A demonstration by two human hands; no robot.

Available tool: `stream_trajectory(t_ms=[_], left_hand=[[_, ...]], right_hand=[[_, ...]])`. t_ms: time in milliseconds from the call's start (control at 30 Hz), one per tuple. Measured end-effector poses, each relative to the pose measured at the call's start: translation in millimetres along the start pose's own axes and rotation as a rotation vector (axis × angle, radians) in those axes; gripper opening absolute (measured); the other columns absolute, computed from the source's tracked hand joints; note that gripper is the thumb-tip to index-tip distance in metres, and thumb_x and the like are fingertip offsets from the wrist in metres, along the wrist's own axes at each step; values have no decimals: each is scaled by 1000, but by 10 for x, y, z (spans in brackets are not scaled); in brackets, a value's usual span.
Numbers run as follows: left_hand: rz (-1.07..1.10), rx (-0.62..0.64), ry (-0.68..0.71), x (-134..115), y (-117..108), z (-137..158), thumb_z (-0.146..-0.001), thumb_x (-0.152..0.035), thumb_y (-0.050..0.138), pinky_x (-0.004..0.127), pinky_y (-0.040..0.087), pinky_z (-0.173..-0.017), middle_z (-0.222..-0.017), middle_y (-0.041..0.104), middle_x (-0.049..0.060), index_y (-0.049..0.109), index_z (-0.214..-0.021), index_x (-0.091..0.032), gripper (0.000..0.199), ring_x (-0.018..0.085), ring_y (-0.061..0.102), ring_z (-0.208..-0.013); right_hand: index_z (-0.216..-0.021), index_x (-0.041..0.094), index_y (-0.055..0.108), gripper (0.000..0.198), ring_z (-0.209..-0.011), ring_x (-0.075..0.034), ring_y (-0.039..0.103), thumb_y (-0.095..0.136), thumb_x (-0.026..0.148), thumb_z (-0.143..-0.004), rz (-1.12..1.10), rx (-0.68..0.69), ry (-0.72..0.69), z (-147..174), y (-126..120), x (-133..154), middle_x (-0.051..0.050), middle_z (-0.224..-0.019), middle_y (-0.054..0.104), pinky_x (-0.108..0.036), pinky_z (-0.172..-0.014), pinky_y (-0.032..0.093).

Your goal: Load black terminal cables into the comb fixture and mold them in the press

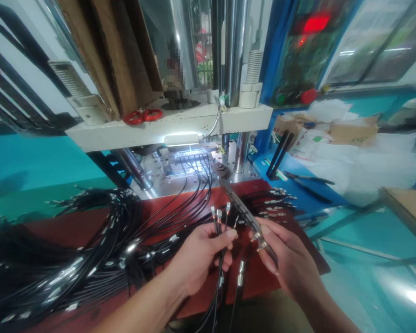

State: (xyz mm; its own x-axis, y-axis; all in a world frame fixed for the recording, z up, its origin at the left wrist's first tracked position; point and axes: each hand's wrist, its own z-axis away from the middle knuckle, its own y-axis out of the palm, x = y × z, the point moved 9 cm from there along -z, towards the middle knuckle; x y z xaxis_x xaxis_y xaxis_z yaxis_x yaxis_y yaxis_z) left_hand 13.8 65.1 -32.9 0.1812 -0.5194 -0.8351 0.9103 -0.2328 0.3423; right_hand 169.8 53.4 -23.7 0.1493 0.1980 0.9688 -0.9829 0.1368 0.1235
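My left hand (208,254) is closed on several black cables (217,296). Their small metal terminals (219,213) stand up above its thumb. Between the fingers and thumb of my right hand (284,254) is a long dark metal bar (242,208), tilted up and away to the left. Small terminals (258,240) sit at the bar's near end, beside my right thumb. A cable with a thicker metal end (241,273) lies below, between the hands. Beyond them, several black cables (196,196) run into a lit metal mould (189,162) in the press.
A big bundle of black cables (104,249) covers the left of the red board (166,203). The press's white plate (235,119) holds red-handled scissors (143,115). On the blue surface at right lie black pliers (308,182). A control box with a red button (308,95) stands behind.
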Motion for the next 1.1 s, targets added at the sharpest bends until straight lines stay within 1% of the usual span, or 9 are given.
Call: stream_trajectory(t_ms=[100, 200, 300, 433, 633, 733, 967, 1100], left_hand=[[-19, 50, -9, 22, 28, 8, -84, -33, 68, 19, 40, -45, -71, 56, -2, 57, -92, -14, 23, 6, 51, -48], [-22, 75, -14, 19, 74, 26, -85, -32, 67, 19, 38, -43, -71, 56, -2, 56, -94, -14, 23, 6, 49, -45], [-36, 98, -30, 12, 125, 41, -85, -31, 66, 17, 31, -41, -68, 55, -2, 58, -91, -13, 21, 4, 47, -42], [-61, 98, -51, 17, 137, 36, -84, -30, 66, 17, 24, -39, -68, 55, -3, 61, -88, -13, 18, 1, 42, -39], [-52, 75, -97, 69, 121, 14, -81, -30, 69, 18, 25, -39, -64, 55, -4, 61, -83, -14, 18, 2, 41, -38], [-49, 77, -91, 69, 127, 8, -81, -30, 69, 18, 25, -38, -64, 55, -4, 60, -82, -15, 18, 2, 40, -37], [-39, 85, -87, 35, 121, 8, -80, -30, 69, 17, 27, -36, -62, 53, -4, 59, -77, -14, 19, 2, 40, -36], [-72, 79, -88, 12, 137, -6, -79, -32, 71, 16, 28, -35, -62, 53, -4, 61, -82, -15, 20, 3, 41, -37]], right_hand=[[-119, 16, 66, 48, -39, -5, 37, 62, 51, -86, 5, 26, 10, -13, 14, -26, -5, -77, 66, -20, -37, 23], [-115, 16, 68, 44, -39, -4, 37, 63, 49, -86, 5, 16, 12, -15, 6, -33, -5, -79, 67, -20, -37, 23], [-112, 16, 70, 45, -39, -5, 36, 65, 52, -84, 15, -6, 8, -7, -9, -25, -5, -73, 66, -20, -36, 24], [-116, 15, 69, 50, -39, -7, 35, 61, 55, -86, 64, 9, -1, -5, 0, -5, 0, -56, 56, -21, -37, 26], [-125, 13, 63, 51, -41, -6, 36, 56, 51, -91, 119, 84, 28, -18, 42, -31, 1, -56, 56, -20, -40, 25], [-125, 12, 63, 51, -40, -7, 35, 55, 50, -92, 116, 101, 13, -17, 51, -24, 3, -51, 52, -20, -40, 24], [-125, 13, 63, 53, -41, -7, 35, 55, 53, -91, 128, 134, 9, 1, 98, -5, 2, -56, 53, -21, -40, 25], [-124, 14, 64, 55, -40, -8, 34, 54, 56, -89, 148, 133, -14, 4, 114, 18, 2, -55, 53, -21, -39, 25]])
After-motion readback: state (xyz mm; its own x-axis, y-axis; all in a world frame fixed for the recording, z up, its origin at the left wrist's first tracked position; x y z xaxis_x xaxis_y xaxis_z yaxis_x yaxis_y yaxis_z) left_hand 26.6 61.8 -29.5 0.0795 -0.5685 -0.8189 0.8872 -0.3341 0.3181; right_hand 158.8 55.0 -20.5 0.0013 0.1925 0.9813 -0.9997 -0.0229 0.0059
